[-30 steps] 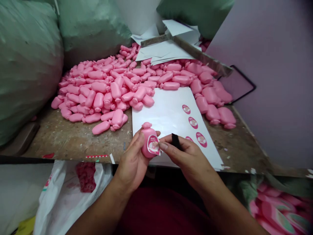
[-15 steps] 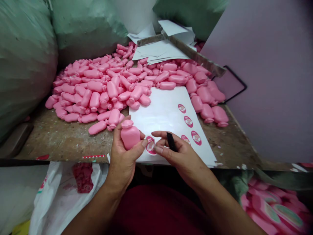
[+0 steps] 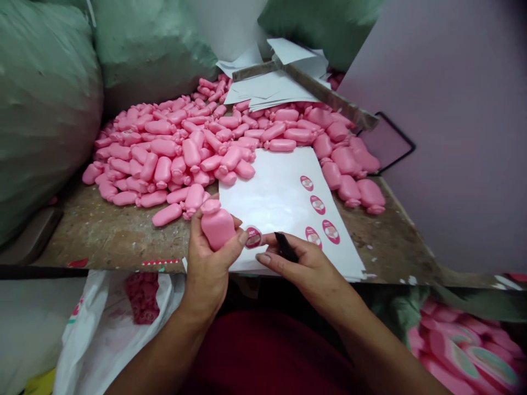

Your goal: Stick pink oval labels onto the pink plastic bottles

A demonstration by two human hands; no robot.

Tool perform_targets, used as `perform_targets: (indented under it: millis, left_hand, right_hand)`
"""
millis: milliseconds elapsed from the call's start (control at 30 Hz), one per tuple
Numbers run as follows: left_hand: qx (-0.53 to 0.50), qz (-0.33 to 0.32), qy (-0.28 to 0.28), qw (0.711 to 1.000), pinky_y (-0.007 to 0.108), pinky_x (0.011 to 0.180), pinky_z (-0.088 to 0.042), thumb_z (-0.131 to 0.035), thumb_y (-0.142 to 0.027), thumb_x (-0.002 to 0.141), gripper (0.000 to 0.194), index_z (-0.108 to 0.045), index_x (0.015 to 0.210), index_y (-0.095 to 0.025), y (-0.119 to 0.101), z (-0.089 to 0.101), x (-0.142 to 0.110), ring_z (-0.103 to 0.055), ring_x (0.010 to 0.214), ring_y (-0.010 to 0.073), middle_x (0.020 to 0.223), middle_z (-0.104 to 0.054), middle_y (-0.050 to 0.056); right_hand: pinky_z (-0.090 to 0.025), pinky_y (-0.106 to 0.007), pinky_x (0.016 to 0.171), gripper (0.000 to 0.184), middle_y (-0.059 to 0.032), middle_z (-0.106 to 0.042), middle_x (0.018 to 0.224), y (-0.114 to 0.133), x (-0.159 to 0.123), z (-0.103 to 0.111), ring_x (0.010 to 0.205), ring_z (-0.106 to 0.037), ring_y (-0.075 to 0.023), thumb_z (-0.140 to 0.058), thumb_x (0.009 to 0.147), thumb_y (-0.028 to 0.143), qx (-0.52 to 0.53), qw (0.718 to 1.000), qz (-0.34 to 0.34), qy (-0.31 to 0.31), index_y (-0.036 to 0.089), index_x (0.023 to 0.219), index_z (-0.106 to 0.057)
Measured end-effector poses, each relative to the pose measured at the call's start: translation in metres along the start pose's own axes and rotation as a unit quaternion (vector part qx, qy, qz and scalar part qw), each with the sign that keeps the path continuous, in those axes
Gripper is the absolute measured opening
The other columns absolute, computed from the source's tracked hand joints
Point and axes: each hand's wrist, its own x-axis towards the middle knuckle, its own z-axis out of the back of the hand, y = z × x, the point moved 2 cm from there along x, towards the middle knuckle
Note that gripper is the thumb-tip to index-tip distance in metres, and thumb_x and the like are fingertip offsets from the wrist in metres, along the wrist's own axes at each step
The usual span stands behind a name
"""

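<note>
My left hand (image 3: 209,277) is closed around a small pink bottle (image 3: 218,228), its neck tilted up and to the left. An oval pink-and-white sticker (image 3: 252,237) sits at the tip of my left thumb, apart from the bottle's front. The index fingertip of my right hand (image 3: 317,271) meets the sticker's right edge, while the right thumb stays apart below. A black strip (image 3: 286,248) lies across the right index finger; whether it is worn or held I cannot tell. Beneath both hands is a white sticker sheet (image 3: 272,192) with several oval stickers left on its right side.
Pink bottles (image 3: 164,145) are heaped over the table (image 3: 107,230). White papers (image 3: 280,85) lie at the back under a wooden bar (image 3: 325,90). Large green sacks (image 3: 156,49) stand behind. A white bag (image 3: 102,334) and labelled pink bottles (image 3: 473,351) are below the table edge.
The sticker has turned and tipped at my left thumb. My right thumb and index finger have spread apart, with the thumb off the sticker. The bottle has tilted slightly.
</note>
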Motion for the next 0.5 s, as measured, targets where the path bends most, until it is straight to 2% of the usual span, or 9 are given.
perform_targets:
  millis: [67,133,233,367,433,500]
  left_hand:
    - [0.028,-0.039,0.0,0.999,0.023,0.077,-0.053,-0.085,-0.018,0.069,0.056,-0.058,0.117,-0.029,-0.005,0.0,-0.004,-0.063,0.078,0.0093,0.089,-0.065,-0.005]
    - [0.031,-0.051,0.016,0.998,0.024,0.076,-0.054,-0.085,-0.018,0.069,0.058,-0.058,0.119,-0.029,-0.009,-0.002,-0.007,-0.063,0.077,0.0101,0.088,-0.065,-0.005]
    - [0.022,-0.033,0.039,0.998,0.024,0.072,-0.055,-0.085,-0.017,0.067,0.061,-0.058,0.121,-0.03,-0.01,-0.005,-0.01,-0.063,0.073,0.0101,0.087,-0.065,-0.005]
    - [0.033,-0.018,0.043,0.998,0.022,0.072,-0.055,-0.086,-0.014,0.064,0.065,-0.059,0.12,-0.03,-0.006,-0.005,-0.01,-0.064,0.073,0.0092,0.089,-0.066,-0.005]
    - [0.048,-0.033,0.035,0.998,0.023,0.074,-0.056,-0.086,-0.016,0.065,0.064,-0.059,0.121,-0.03,-0.006,-0.003,-0.01,-0.064,0.074,0.0095,0.09,-0.066,-0.005]
    - [0.065,-0.054,0.035,0.996,0.024,0.074,-0.057,-0.084,-0.017,0.069,0.061,-0.058,0.123,-0.031,-0.008,-0.003,-0.011,-0.063,0.073,0.01,0.09,-0.066,-0.004]
  right_hand:
    - [-0.04,-0.027,0.058,0.041,0.0021,-0.054,0.072,0.001,-0.003,0.004,0.065,-0.048,-0.0141,-0.072,0.077,0.045,-0.003,1.0,-0.011,-0.013,0.02,0.109,-0.071]
    - [-0.041,-0.027,0.058,0.041,0.0025,-0.053,0.071,0.006,-0.006,0.008,0.065,-0.049,-0.014,-0.073,0.076,0.045,0.004,0.999,-0.001,-0.033,0.021,0.11,-0.071]
    - [-0.042,-0.027,0.06,0.028,0.0011,-0.057,0.072,0.017,-0.007,0.011,0.067,-0.051,-0.0145,-0.076,0.075,0.045,0.001,0.998,0.039,-0.051,0.022,0.092,-0.073]
    - [-0.04,-0.026,0.06,0.022,0.0006,-0.06,0.07,0.024,-0.006,0.014,0.066,-0.05,-0.0139,-0.076,0.077,0.042,-0.008,0.997,0.075,-0.032,0.021,0.077,-0.071]
    - [-0.035,-0.025,0.054,0.027,0.002,-0.055,0.066,0.021,-0.004,0.017,0.059,-0.044,-0.0115,-0.075,0.079,0.048,0.005,0.997,0.072,-0.028,0.021,0.081,-0.072]
    - [-0.025,-0.025,0.047,0.041,0.0041,-0.046,0.061,0.017,-0.002,0.021,0.051,-0.033,-0.0091,-0.068,0.081,0.06,0.032,0.997,0.057,-0.039,0.02,0.087,-0.073]
